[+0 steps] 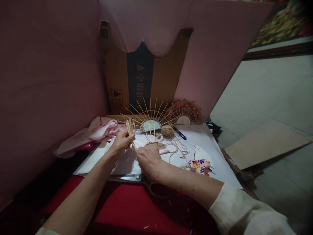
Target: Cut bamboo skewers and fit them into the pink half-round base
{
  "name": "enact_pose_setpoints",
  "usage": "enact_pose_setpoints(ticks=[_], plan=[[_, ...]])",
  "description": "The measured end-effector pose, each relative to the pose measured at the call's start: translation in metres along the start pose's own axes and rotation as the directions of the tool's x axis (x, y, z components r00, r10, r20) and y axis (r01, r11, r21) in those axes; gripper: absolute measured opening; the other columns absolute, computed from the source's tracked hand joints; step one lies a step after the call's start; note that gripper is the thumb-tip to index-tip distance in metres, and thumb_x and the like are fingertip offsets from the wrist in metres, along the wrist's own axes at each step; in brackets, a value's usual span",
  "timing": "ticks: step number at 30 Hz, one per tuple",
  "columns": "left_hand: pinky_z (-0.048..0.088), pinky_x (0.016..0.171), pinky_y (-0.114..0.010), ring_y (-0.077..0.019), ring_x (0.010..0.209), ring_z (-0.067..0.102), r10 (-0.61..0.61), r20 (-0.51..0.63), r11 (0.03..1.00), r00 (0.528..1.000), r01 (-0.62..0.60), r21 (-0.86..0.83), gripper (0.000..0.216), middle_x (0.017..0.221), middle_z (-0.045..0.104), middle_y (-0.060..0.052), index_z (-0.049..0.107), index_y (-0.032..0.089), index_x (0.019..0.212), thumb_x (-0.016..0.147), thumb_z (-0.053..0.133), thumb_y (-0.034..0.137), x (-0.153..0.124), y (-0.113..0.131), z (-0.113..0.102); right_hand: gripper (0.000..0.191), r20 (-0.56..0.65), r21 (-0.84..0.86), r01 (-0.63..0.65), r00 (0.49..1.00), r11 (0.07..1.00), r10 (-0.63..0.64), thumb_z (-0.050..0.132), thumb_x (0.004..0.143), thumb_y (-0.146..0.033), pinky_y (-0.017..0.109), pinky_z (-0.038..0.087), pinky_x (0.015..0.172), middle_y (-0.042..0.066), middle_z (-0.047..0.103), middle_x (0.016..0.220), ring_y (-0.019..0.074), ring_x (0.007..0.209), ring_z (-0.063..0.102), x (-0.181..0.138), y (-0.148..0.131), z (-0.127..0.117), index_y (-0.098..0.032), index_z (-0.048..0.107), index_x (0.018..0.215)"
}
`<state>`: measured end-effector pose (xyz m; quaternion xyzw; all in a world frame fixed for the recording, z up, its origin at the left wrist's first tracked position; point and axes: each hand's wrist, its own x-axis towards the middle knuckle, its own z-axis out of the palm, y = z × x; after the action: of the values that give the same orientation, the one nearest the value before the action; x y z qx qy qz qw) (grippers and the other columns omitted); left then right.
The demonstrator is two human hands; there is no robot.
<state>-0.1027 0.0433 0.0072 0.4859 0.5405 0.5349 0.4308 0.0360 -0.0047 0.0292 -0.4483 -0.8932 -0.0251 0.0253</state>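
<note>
At the counter (220, 174)'s left edge lies a crumpled pink cloth (105, 129); next, nearer its middle, the left hand (121, 141) is closed around a bundle of thin sticks (129, 127), the tips pointing up. Scissors (138, 177) lie along the front edge. The right hand (149, 160) is curled just beside the left, the 2 apart; what its fingers grip is hidden, so I cannot tell. Just beyond it, towards the middle, a cardboard piece (156, 145) carries what look like 3 sticks, though the light is dim. Behind, a sunburst (151, 125) with a pale green half-round seems to have its full spread of rays; a twine ball (167, 131) and blue knife (180, 133) follow, then, by the back right corner, a flowered arch (184, 119), seemingly finished. A floral scrap (199, 165) lies towards the right edge. I judge the cardboard piece barely begun, most of its sticks left to place.
</note>
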Motion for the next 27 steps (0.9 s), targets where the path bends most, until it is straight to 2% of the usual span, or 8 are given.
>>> enact_pose_setpoints(ticks=[4, 7, 12, 17, 19, 22, 24, 27], plan=[[0.021, 0.032, -0.018, -0.0038, 0.031, 0.033, -0.023, -0.081, 0.995, 0.996, 0.015, -0.1, 0.022, 0.044, 0.046, 0.004, 0.048, 0.016, 0.055, 0.067, 0.064, 0.025, 0.004, -0.007, -0.002, 0.01, 0.023, 0.006, 0.008, 1.0, 1.0, -0.008, 0.057, 0.076, -0.011, 0.026, 0.041, 0.06, 0.011, 0.068, 0.077, 0.0209, 0.075, 0.063, -0.01, 0.012, -0.004, -0.013, 0.066, 0.078], [0.022, 0.034, -0.017, -0.0034, 0.033, 0.031, -0.058, -0.083, 0.983, 0.995, 0.043, -0.176, 0.022, 0.043, 0.042, 0.006, 0.047, 0.017, 0.055, 0.064, 0.066, 0.023, 0.005, -0.007, -0.004, 0.014, -0.005, 0.056, -0.003, 1.0, 0.998, 0.003, 0.055, 0.075, -0.012, 0.026, 0.039, 0.059, 0.008, 0.069, 0.085, 0.0203, 0.079, 0.063, -0.02, 0.03, -0.007, -0.017, 0.065, 0.082], [0.018, 0.035, -0.018, -0.0026, 0.034, 0.032, -0.082, 0.11, 0.97, 0.991, 0.105, -0.218, 0.025, 0.049, 0.049, 0.002, 0.056, 0.012, 0.061, 0.059, 0.075, 0.028, -0.007, 0.0, 0.007, 0.024, -0.085, 0.164, -0.096, 0.99, 0.982, 0.111, 0.039, 0.09, -0.02, 0.028, 0.036, 0.063, 0.011, 0.069, 0.09, 0.019, 0.078, 0.061, -0.012, 0.044, -0.002, -0.014, 0.061, 0.093], [0.017, 0.037, -0.019, -0.0026, 0.035, 0.029, -0.048, 0.238, 0.975, 0.97, 0.097, -0.201, 0.032, 0.046, 0.044, 0.004, 0.058, 0.011, 0.062, 0.059, 0.077, 0.037, -0.015, 0.001, 0.017, 0.021, -0.074, 0.184, -0.078, 0.993, 0.98, 0.093, 0.045, 0.088, -0.027, 0.027, 0.034, 0.057, 0.009, 0.069, 0.087, 0.0192, 0.074, 0.061, 0.002, 0.032, 0.0, -0.015, 0.061, 0.094], [0.015, 0.036, -0.02, -0.0028, 0.034, 0.026, -0.031, 0.225, 0.98, 0.974, 0.074, -0.186, 0.035, 0.043, 0.042, 0.005, 0.058, 0.012, 0.06, 0.061, 0.074, 0.043, -0.013, 0.0, 0.013, 0.022, -0.072, 0.184, -0.066, 0.994, 0.981, 0.08, 0.045, 0.089, -0.029, 0.027, 0.034, 0.058, 0.008, 0.069, 0.086, 0.0188, 0.074, 0.061, 0.003, 0.029, -0.001, -0.016, 0.063, 0.092], [0.015, 0.036, -0.02, -0.0035, 0.035, 0.027, 0.025, 0.142, 0.986, 0.99, -0.001, -0.164, 0.036, 0.044, 0.047, 0.003, 0.061, 0.012, 0.064, 0.065, 0.07, 0.047, -0.006, 0.001, 0.004, 0.038, -0.093, 0.17, -0.09, 0.99, 0.981, 0.107, 0.034, 0.095, -0.039, 0.029, 0.036, 0.062, 0.011, 0.066, 0.091, 0.0202, 0.078, 0.06, -0.002, 0.033, -0.004, -0.016, 0.064, 0.092], [0.022, 0.039, -0.02, -0.0056, 0.039, 0.035, 0.076, 0.077, 0.987, 0.994, -0.064, -0.15, 0.034, 0.05, 0.055, 0.001, 0.063, 0.012, 0.065, 0.066, 0.07, 0.046, -0.002, 0.001, -0.002, 0.047, -0.116, 0.165, -0.116, 0.984, 0.979, 0.137, 0.027, 0.096, -0.045, 0.03, 0.037, 0.065, 0.013, 0.064, 0.096, 0.0208, 0.081, 0.059, -0.007, 0.04, -0.005, -0.016, 0.064, 0.093], [0.035, 0.048, -0.022, -0.0123, 0.056, 0.052, 0.121, 0.019, 0.984, 0.993, -0.117, -0.135, 0.033, 0.06, 0.065, -0.004, 0.063, 0.013, 0.067, 0.067, 0.069, 0.045, 0.002, 0.0, -0.004, 0.046, -0.124, 0.185, -0.113, 0.983, 0.976, 0.137, 0.027, 0.096, -0.046, 0.029, 0.038, 0.068, 0.01, 0.064, 0.095, 0.0196, 0.084, 0.058, -0.016, 0.051, -0.005, -0.02, 0.066, 0.097]])
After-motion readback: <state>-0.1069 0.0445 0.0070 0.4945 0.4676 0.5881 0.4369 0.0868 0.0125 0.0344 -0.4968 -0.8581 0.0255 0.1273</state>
